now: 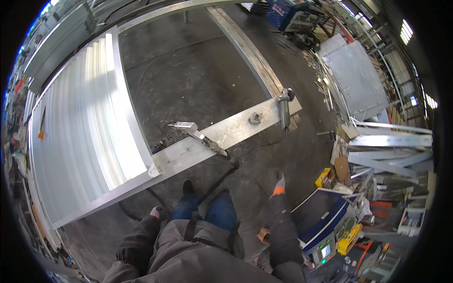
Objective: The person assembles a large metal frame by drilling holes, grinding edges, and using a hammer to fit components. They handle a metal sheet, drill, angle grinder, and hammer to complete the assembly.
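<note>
My left hand (pixel 157 212), with an orange band at the wrist, hangs beside my left leg, below the near edge of a metal frame. Its fingers are too dark and small to make out. Out to the right, my right hand (pixel 281 183) in a pale glove with an orange cuff is held away from the bench, its fingers blurred. Neither hand touches the tools on the flat metal beam (pixel 236 128). On that beam lie a welding gun (pixel 202 137) with a thick dark hose, a round tape-measure-like item (pixel 255 118) and an angle grinder (pixel 284 109).
A framed corrugated metal panel (pixel 80 127) spans the left. Another long beam (pixel 247 49) runs away at the back. To the right stand a blue machine with a lit screen (pixel 325 251), yellow boxes (pixel 349 238) and stacked metal profiles (pixel 391 140). The hose trails across the floor.
</note>
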Demonstrator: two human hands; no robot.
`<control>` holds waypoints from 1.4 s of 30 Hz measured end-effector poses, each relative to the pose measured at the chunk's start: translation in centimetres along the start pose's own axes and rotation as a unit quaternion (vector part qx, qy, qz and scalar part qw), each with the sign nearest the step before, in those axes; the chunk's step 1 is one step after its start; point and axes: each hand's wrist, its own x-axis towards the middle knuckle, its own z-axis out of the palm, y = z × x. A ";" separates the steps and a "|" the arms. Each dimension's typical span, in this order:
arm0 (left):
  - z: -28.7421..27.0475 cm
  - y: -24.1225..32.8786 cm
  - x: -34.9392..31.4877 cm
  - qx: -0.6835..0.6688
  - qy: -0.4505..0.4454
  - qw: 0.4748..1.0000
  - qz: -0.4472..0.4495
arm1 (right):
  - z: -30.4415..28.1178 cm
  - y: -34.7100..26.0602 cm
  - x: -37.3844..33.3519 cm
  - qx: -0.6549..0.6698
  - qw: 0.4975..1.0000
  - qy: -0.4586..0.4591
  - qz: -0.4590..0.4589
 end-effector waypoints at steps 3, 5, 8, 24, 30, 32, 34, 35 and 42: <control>3.8 5.3 0.3 -0.262 0.022 0.965 -0.014 | 4.5 -8.1 10.4 -0.041 0.998 -0.015 -0.041; 7.2 7.6 -1.4 -0.111 0.156 0.980 0.046 | 8.0 -12.2 17.4 -0.098 0.991 -0.076 -0.054; 14.0 10.0 -5.5 -0.079 0.222 0.971 0.042 | 13.6 -16.7 27.5 -0.163 0.977 -0.121 -0.068; 29.6 11.4 -2.0 -0.128 0.297 0.944 -0.069 | 0.7 -13.6 24.1 0.007 0.996 -0.087 -0.035; 25.4 15.5 10.0 0.011 0.325 0.945 0.024 | 1.4 -0.3 18.8 -0.167 0.976 -0.104 -0.092; 23.8 16.7 14.7 0.041 0.288 0.957 -0.010 | 2.8 3.2 19.8 -0.085 0.989 -0.116 -0.027; 23.4 17.7 18.7 0.085 0.251 0.964 -0.013 | 4.7 6.6 22.5 0.090 0.985 -0.107 0.100; 23.4 18.1 20.4 0.105 0.225 0.969 0.008 | 5.3 8.7 23.6 0.099 0.979 -0.133 0.119; 25.4 19.9 23.5 0.152 0.180 0.972 0.004 | 5.8 18.6 27.3 -0.305 0.832 -0.426 0.182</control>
